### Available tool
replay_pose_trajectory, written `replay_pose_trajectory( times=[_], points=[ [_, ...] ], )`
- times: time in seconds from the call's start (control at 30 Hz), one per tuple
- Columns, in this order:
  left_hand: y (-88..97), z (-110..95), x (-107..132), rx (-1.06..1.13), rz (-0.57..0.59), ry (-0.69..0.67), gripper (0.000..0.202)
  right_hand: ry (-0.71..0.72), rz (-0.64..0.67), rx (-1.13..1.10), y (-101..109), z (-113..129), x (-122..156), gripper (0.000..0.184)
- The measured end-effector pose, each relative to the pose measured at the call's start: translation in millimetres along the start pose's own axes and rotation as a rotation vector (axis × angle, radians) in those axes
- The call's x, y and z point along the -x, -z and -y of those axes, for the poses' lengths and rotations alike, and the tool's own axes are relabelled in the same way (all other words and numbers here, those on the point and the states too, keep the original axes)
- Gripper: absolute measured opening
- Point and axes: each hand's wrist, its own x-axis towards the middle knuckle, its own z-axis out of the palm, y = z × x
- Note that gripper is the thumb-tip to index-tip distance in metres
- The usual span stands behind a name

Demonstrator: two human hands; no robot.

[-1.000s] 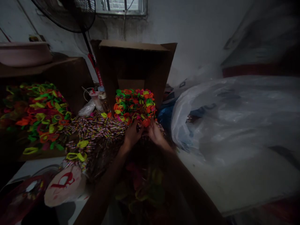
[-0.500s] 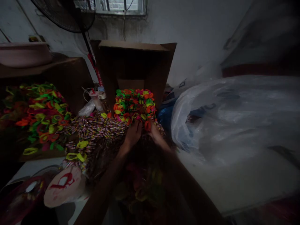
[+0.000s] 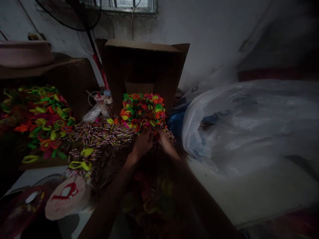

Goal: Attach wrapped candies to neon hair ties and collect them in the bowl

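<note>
My left hand (image 3: 143, 143) is closed, its fingertips pinched together over a heap of small wrapped candy sticks (image 3: 109, 134). What it grips is too dark and small to make out. Close beside it, my right hand (image 3: 164, 141) is closed too, with a bit of an orange-red plastic toy watch (image 3: 156, 132) showing at its fingertips. Just beyond both hands, bright toy watches (image 3: 143, 109) in green, orange, yellow and pink are piled at the mouth of an upright cardboard box (image 3: 174, 71).
More toy watches (image 3: 47, 116) spill from a box at left, with yellow ones (image 3: 81, 165) lying nearer. A drink cup (image 3: 101, 103) and a bottle (image 3: 109, 104) stand by the box. A large clear plastic bag (image 3: 239, 122) fills the right side; a fan (image 3: 74, 13) stands behind.
The orange-red toy watch at my right fingertips shows much less now. My hands have drawn slightly closer together, and the view has shifted a little.
</note>
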Motion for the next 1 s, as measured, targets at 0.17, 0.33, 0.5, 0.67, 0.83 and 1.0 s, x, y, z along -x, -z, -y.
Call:
replay_pose_trajectory(
  times=[0.17,0.33,0.5,0.67,0.83,1.0],
  points=[
    [0.7,0,0,0.056,0.018,0.008,0.019,0.029,-0.017,0.044,-1,7,5,0.037],
    [-2.2,4,-1,0.217,0.079,0.129,0.026,0.071,-0.009,0.156,-3,16,10,0.037],
    [-2.2,7,-1,0.275,0.068,0.202,0.025,0.082,0.005,0.197,-1,13,9,0.035],
    [-1.1,10,-1,0.267,0.077,0.113,0.022,0.106,-0.014,0.246,2,12,9,0.032],
    [-0.4,15,-4,0.2,0.034,0.041,0.018,0.117,0.003,0.283,-1,13,11,0.034],
    [1.1,14,-3,0.099,0.054,-0.008,0.021,0.115,-0.007,0.268,-4,14,13,0.036]
  ],
)
